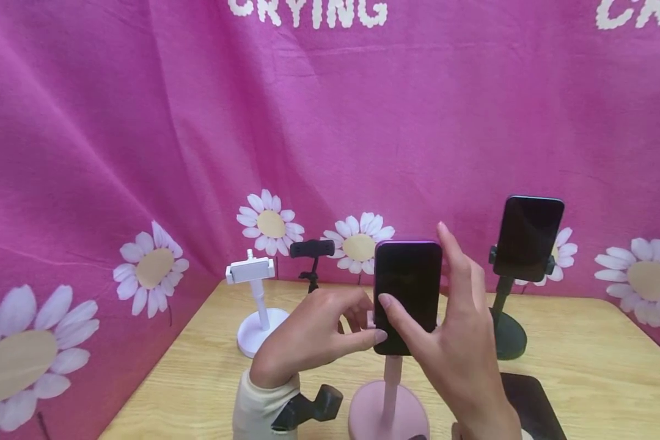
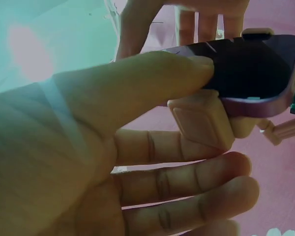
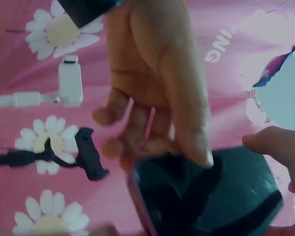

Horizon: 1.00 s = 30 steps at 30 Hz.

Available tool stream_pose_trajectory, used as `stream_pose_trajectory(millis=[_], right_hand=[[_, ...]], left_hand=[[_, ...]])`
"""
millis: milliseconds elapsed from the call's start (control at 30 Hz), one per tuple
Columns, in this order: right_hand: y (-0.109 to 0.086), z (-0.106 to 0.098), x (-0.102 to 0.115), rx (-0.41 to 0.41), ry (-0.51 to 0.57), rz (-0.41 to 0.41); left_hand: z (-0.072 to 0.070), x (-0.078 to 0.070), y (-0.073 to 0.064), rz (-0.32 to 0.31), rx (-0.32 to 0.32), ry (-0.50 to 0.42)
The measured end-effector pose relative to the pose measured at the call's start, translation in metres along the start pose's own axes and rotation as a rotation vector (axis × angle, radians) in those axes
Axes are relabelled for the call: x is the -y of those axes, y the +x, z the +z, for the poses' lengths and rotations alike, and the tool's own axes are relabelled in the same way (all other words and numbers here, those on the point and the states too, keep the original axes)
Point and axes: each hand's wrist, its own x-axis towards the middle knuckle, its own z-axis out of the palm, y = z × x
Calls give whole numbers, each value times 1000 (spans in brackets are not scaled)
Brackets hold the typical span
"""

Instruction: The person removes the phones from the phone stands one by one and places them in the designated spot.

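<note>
A smartphone (image 1: 418,269) with a purple edge and dark screen stands upright in the clamp (image 2: 201,120) of a pink phone stand (image 1: 387,412). From the left, my left hand (image 1: 319,333) pinches the phone and clamp together: the thumb lies over the screen's lower edge, the index finger under the clamp block. The other left fingers extend past the clamp in the left wrist view. My right hand (image 1: 464,342) holds the phone from the right, thumb across the screen and index finger up along the side. Its remaining fingers are partly hidden behind the palm.
At the left stands a white phone stand (image 1: 251,271), with a black phone holder (image 1: 312,248) behind it. A second phone (image 1: 530,238) sits in a dark stand (image 1: 510,336) at the right. A flat black object (image 1: 533,403) lies by my right wrist. Pink daisy cloth (image 1: 445,122) hangs behind the table.
</note>
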Motion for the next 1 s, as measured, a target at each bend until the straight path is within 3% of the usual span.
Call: stream_pose_trajectory(millis=[267,433,1000], right_hand=[[-4,23,2,-49,-19,16],[-5,28,-1,-80,-65,36],[-4,39,-11,-160,-31,-76]], left_hand=[[2,0,0,2,-5,34],[2,3,2,43,-26,74],[3,21,5,172,-51,75]])
